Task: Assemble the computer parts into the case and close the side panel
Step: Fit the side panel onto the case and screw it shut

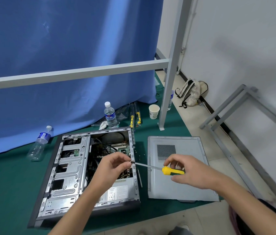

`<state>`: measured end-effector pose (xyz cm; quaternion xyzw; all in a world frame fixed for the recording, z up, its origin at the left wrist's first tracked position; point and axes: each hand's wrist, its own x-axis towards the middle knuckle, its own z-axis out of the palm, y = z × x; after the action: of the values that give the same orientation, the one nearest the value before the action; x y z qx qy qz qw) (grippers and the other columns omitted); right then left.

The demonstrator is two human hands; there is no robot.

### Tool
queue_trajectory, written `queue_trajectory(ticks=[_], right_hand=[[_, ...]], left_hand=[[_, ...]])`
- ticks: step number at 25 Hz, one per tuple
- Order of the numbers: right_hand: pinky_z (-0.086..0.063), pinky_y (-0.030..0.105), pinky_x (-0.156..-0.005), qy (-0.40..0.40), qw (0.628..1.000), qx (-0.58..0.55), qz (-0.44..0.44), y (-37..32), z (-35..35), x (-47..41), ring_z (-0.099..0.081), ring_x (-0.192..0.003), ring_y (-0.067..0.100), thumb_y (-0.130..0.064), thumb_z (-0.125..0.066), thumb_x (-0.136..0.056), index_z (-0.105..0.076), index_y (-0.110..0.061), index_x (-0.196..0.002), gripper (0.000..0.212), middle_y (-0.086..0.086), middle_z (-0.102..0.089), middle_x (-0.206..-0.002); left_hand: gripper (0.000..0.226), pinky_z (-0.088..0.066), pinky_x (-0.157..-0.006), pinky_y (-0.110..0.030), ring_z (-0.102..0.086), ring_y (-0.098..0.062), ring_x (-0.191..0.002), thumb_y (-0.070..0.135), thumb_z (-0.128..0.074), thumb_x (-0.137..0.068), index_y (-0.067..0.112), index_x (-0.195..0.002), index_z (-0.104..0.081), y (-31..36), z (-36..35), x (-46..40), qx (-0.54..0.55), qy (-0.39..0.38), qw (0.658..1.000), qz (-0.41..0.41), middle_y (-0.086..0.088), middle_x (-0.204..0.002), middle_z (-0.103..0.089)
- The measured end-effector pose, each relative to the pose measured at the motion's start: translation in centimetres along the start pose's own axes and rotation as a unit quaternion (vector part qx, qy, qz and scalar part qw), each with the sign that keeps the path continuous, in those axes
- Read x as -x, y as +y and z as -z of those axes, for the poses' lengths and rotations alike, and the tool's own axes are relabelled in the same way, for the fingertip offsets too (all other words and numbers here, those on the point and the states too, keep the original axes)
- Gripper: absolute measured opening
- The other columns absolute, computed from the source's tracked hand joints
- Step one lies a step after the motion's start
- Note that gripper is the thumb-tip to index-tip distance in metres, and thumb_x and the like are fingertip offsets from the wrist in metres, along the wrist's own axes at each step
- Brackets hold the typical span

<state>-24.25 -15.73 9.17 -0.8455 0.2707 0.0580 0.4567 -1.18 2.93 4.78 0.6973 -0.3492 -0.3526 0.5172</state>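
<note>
Case (69,168) lies open at lower centre on green mat, side panel (181,180) flat beside it at right. Right hand (187,170) grips screwdriver (172,170) handle; left hand (115,164) pinches something small at tip, likely screw. Seat screw squarely on tip before moving; keep shaft steady, avoid dropping into motherboard.

Green mat (8,184) spread over a pale tiled floor (201,126). On the mat: open computer case (69,168) lying on its side; grey side panel (181,184) flat just to its right, near corner overhanging onto the tiles; a few small screws (139,156) between case and panel. Left of the case, an empty plastic bottle (39,145) on its side. Behind the case, an upright water bottle (110,115), crumpled white tissue (103,125), two yellow-handled screwdrivers (134,118) in clear sleeves, a paper cup (154,111). On the tiles by the wall, a backpack (191,93) and a grey metal frame (232,126).
</note>
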Motion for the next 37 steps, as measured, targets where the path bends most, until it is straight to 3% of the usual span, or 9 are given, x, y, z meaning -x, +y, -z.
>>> queue_trajectory(ticks=[3, 7, 10, 13, 16, 20, 23, 27, 37], right_hand=[[-0.053, 0.03, -0.061, -0.02, 0.976, -0.216, -0.016, 0.4, 0.6, 0.2, -0.067, -0.07, 0.02, -0.017, -0.08, -0.075, -0.071, -0.025, -0.097, 0.026, 0.003, -0.07, -0.091], [-0.052, 0.03, -0.064, -0.06, 0.97, -0.235, -0.031, 1.6, 1.1, 0.0, -0.067, -0.075, 0.022, -0.025, -0.082, -0.071, -0.072, -0.025, -0.1, 0.031, 0.008, -0.07, -0.097], [-0.052, 0.029, -0.073, -0.073, 0.949, -0.304, -0.04, 3.1, 1.2, -0.3, -0.068, -0.087, 0.027, -0.015, -0.085, -0.062, -0.072, -0.02, -0.108, 0.048, 0.008, -0.067, -0.107], [-0.058, 0.031, -0.072, 0.044, 0.885, -0.455, -0.084, 4.8, -0.1, -0.7, -0.071, -0.089, 0.038, -0.001, -0.09, -0.056, -0.067, -0.005, -0.103, 0.052, 0.018, -0.069, -0.1], [-0.053, 0.026, -0.055, 0.146, 0.86, -0.467, -0.144, 6.1, -2.3, -1.5, -0.065, -0.062, 0.023, -0.012, -0.084, -0.071, -0.064, -0.006, -0.099, 0.034, 0.011, -0.068, -0.079], [-0.051, 0.025, -0.054, 0.131, 0.799, -0.563, -0.167, 8.7, -3.0, -2.2, -0.056, -0.057, 0.019, -0.002, -0.064, -0.088, -0.062, -0.006, -0.094, 0.008, 0.011, -0.06, -0.077], [-0.056, 0.026, -0.059, 0.158, 0.769, -0.593, -0.179, 11.0, -3.2, -2.5, -0.062, -0.061, 0.021, 0.002, -0.063, -0.089, -0.062, -0.003, -0.096, 0.009, 0.012, -0.066, -0.076], [-0.057, 0.025, -0.062, 0.188, 0.779, -0.567, -0.192, 13.9, -4.0, -3.2, -0.066, -0.066, 0.02, -0.006, -0.065, -0.09, -0.063, -0.004, -0.103, 0.013, 0.01, -0.068, -0.08], [-0.056, 0.026, -0.064, 0.134, 0.762, -0.587, -0.241, 17.6, -7.8, -4.6, -0.066, -0.067, 0.018, -0.013, -0.064, -0.093, -0.061, -0.006, -0.105, 0.014, 0.012, -0.065, -0.091]], left_hand=[[0.012, -0.057, -0.078, -0.026, -0.072, -0.022, -0.086, 0.022, -0.079, -0.075, 0.022, -0.087, -0.076, -0.2, 0.0, 0.2, 0.11, -0.009, 0.994, 0.02, -0.01, -0.088, -0.075], [0.015, -0.055, -0.077, -0.023, -0.073, -0.025, -0.087, 0.02, -0.08, -0.076, 0.016, -0.09, -0.076, -0.8, -0.1, 0.0, 0.131, -0.043, 0.99, 0.033, -0.015, -0.089, -0.074], [0.013, -0.055, -0.075, -0.022, -0.073, -0.022, -0.084, 0.021, -0.08, -0.075, 0.018, -0.087, -0.076, -1.0, 0.5, -0.7, 0.084, -0.062, 0.994, 0.044, -0.012, -0.087, -0.075], [0.01, -0.056, -0.073, -0.024, -0.072, -0.022, -0.081, 0.021, -0.081, -0.074, 0.019, -0.083, -0.076, -1.6, 0.5, -1.2, 0.027, -0.091, 0.994, 0.061, -0.011, -0.084, -0.074], [0.007, -0.055, -0.072, -0.02, -0.072, -0.017, -0.08, 0.016, -0.08, -0.079, 0.015, -0.084, -0.075, -2.1, -0.2, -2.3, -0.072, -0.126, 0.986, 0.083, -0.005, -0.083, -0.075], [0.004, -0.055, -0.074, -0.021, -0.071, -0.01, -0.078, 0.016, -0.075, -0.084, 0.016, -0.086, -0.072, -1.8, -1.1, -4.9, -0.193, -0.174, 0.962, 0.086, 0.005, -0.083, -0.075], [0.004, -0.055, -0.076, -0.019, -0.07, -0.005, -0.075, 0.02, -0.075, -0.084, 0.02, -0.084, -0.071, -1.9, -2.5, -7.4, -0.274, -0.206, 0.936, 0.081, 0.01, -0.08, -0.074], [0.007, -0.054, -0.071, -0.018, -0.066, 0.002, -0.069, 0.022, -0.077, -0.084, 0.025, -0.081, -0.071, -2.6, -5.1, -10.8, -0.372, -0.274, 0.884, 0.077, 0.012, -0.076, -0.072], [0.023, -0.056, -0.069, -0.027, -0.066, -0.005, -0.07, 0.014, -0.082, -0.075, 0.027, -0.074, -0.063, -4.9, -8.3, -13.4, -0.504, -0.403, 0.759, 0.088, 0.011, -0.073, -0.069]])
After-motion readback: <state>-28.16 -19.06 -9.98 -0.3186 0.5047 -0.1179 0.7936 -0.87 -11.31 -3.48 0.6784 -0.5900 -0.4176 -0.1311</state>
